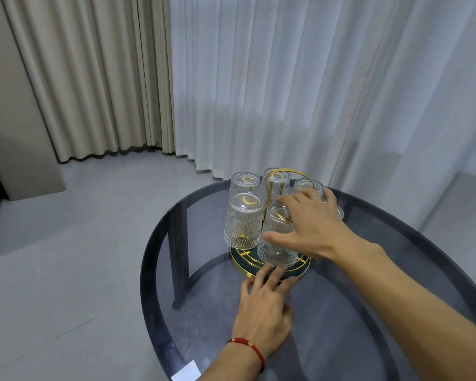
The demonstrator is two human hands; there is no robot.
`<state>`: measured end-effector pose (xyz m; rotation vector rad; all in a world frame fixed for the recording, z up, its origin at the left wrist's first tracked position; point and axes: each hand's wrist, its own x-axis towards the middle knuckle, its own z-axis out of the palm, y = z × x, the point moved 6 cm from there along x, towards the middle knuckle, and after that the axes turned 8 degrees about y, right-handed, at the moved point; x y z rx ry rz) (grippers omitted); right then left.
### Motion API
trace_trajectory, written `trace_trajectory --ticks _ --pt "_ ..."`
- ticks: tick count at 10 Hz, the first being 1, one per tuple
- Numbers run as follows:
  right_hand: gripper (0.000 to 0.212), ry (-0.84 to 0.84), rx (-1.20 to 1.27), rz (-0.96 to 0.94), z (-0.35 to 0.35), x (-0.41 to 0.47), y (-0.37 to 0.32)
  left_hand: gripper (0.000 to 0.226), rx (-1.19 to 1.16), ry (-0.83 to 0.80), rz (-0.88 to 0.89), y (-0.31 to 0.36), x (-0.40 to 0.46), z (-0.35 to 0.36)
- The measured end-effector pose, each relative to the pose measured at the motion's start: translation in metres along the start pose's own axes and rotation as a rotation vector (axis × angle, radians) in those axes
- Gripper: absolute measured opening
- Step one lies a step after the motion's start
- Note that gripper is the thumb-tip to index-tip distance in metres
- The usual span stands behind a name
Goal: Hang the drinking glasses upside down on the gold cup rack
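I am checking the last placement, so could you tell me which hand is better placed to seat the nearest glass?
The right hand: it spans the nearest glass, while the left hand rests below the gold rack.

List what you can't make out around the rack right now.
- Glass behind the right hand, head view: mostly hidden, seating unclear.
- Right hand's grip on the front glass: palm side hidden.
- Rack pegs: blurred through glass.
- Left hand fingertips: contact with the rack base unclear.

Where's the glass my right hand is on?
Front of the gold rack, mid-table: the glass hangs upside down under your right hand, just beyond your left hand.
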<state>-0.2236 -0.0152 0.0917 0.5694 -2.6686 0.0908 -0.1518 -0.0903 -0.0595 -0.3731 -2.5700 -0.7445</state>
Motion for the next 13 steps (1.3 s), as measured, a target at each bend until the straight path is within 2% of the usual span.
trace_trajectory --ticks 4,7,9,11,12,13 --pt "0.081 0.054 0.150 -0.016 -0.006 -0.015 0.007 0.058 0.028 -0.003 0.014 0.001 -0.001 -0.001" --pt "0.074 0.053 0.093 -0.059 -0.006 -0.023 -0.003 0.058 0.036 -0.022 0.041 0.002 -0.002 -0.001" --pt "0.075 0.061 0.022 -0.088 -0.004 -0.032 -0.008 0.052 -0.050 0.026 0.048 0.009 -0.004 -0.011" --pt "0.079 0.047 -0.012 -0.074 -0.001 -0.041 -0.007 0.057 -0.068 -0.011 0.073 0.016 -0.016 -0.022" --pt "0.074 0.119 0.087 -0.047 -0.020 -0.058 -0.010 0.046 -0.131 -0.006 0.052 0.023 -0.024 -0.041" --pt "0.058 0.354 0.420 0.033 -0.051 -0.091 -0.010 0.036 -0.274 0.116 0.004 0.033 -0.031 -0.079"
